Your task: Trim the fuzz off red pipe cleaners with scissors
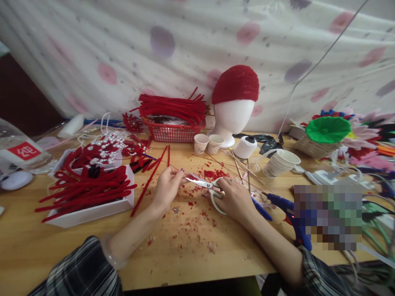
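My right hand (236, 198) grips a pair of scissors (209, 185) with pale handles, fingers through the loops, blades pointing left. The blades reach the fingertips of my left hand (168, 187), which is closed in a pinch on a small red fuzzy piece (193, 177). My fingers partly hide that piece. Red fluff clippings (214, 174) lie in a small heap just beyond the scissors and are scattered over the wooden table (185, 263) below. Beside my left hand lie long red chenille stems (151, 181).
At left, a white box (92, 211) holds red chenille stems, with pearl sprays (111, 144) behind. A red basket (173, 132) of stems and a foam head (231, 117) in a red cap stand at the back. Paper cups (280, 162), a thread cone (245, 147) and a blue glue gun (290, 213) are right.
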Motion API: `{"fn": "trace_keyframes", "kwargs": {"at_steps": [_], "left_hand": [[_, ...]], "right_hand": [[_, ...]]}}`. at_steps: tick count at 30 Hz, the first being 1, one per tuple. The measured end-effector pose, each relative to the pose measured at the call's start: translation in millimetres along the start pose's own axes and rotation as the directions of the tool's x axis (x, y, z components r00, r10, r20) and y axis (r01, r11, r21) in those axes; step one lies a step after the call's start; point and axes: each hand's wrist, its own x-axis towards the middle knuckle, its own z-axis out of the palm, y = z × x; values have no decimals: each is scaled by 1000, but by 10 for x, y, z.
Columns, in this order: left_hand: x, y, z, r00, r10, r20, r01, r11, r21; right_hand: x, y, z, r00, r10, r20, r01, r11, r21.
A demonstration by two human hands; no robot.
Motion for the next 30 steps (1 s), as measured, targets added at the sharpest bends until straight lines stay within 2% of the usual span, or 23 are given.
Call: {"fn": "trace_keyframes", "kwargs": {"at_steps": [4, 13, 20, 26, 30], "left_hand": [[0, -8, -4, 1000, -8, 28, 9, 1000, -15], [13, -65, -30, 1000, 22, 12, -23, 997, 73], [28, -37, -25, 1000, 0, 16, 0, 1000, 28], [34, -83, -43, 999, 47, 20, -49, 992, 116], [44, -97, -47, 999, 36, 18, -38, 993, 113]], "right_hand": [[2, 5, -8, 1000, -1, -3, 1, 1000, -3], [9, -1, -1, 1000, -28, 11, 28, 999, 14], [1, -8, -14, 1000, -21, -11, 21, 1000, 3], [7, -9, -8, 999, -41, 13, 41, 999, 4], [4, -13, -7, 999, -41, 11, 41, 999, 0]]}}
